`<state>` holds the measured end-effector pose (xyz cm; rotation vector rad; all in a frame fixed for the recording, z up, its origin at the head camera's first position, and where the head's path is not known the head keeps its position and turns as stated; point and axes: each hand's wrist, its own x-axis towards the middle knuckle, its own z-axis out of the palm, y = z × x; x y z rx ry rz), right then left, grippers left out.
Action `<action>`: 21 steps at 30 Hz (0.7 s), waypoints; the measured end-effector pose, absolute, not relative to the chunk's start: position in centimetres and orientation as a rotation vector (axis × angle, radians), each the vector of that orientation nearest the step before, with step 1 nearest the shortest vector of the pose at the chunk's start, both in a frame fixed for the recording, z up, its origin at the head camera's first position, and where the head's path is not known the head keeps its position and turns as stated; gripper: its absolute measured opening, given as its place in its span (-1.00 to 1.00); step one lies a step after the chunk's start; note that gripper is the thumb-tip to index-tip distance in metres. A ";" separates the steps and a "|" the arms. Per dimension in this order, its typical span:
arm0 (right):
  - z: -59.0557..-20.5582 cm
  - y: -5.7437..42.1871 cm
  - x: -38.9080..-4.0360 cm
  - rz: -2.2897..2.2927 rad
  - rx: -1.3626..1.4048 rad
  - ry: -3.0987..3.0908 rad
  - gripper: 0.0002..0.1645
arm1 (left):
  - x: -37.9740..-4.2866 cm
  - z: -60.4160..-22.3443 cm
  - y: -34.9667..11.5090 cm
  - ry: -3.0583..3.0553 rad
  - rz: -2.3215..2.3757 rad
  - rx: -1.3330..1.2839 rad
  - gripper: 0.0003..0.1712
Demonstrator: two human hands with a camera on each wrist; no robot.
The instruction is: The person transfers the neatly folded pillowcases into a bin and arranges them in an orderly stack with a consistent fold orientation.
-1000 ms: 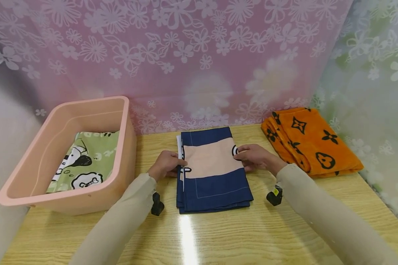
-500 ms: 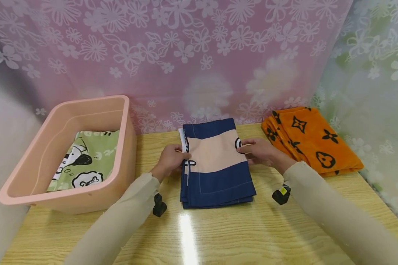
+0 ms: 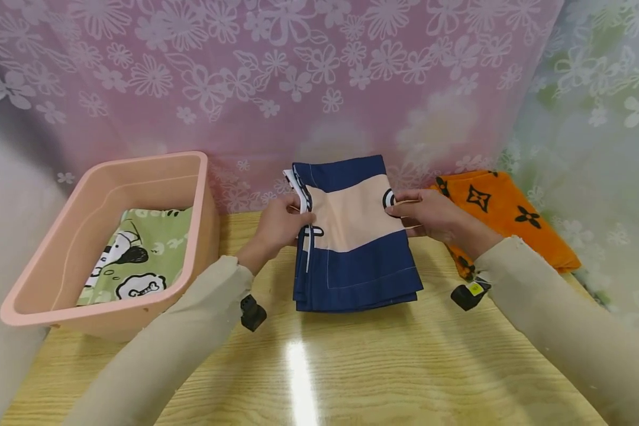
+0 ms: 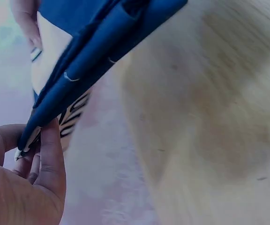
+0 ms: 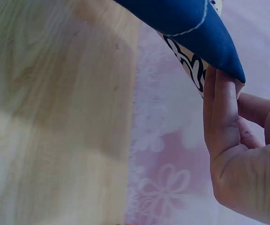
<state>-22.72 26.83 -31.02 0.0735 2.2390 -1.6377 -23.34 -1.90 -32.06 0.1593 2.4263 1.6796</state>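
A folded cloth (image 3: 351, 219), navy with a peach band and black-and-white print, is held up above the table in the head view. My left hand (image 3: 282, 222) pinches its left edge, thumb on top and fingers beneath. On the opposite edge, my right hand (image 3: 431, 213) grips it the same way, thumb over the peach band. From the left wrist view, the cloth's stacked navy layers (image 4: 78, 70) show edge-on between thumb and fingers. The right wrist view has the right fingers (image 5: 224, 112) under the cloth, with printed fabric on its underside.
At the left stands a pink plastic tub (image 3: 205, 248) with a folded green printed cloth (image 3: 138, 260) inside. A folded orange cloth (image 3: 511, 213) with black motifs lies at the right, partly behind the right forearm. A floral curtain (image 3: 319, 89) hangs behind the wooden table (image 3: 373, 367).
Both hands have lifted the navy and peach cloth off the table, moving it up and slightly right in the head view. The tub and the orange cloth have stayed put.
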 end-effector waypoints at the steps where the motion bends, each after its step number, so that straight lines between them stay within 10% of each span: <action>1: -30.6 26.8 -22.7 -1.651 0.078 2.232 -0.59 | -23.2 -31.4 -1.8 2.429 1.682 0.174 -0.86; 21: -23.8 21.2 -22.9 -1.880 -0.112 2.060 -0.71 | -23.4 -20.8 -8.5 2.583 1.531 0.175 -0.72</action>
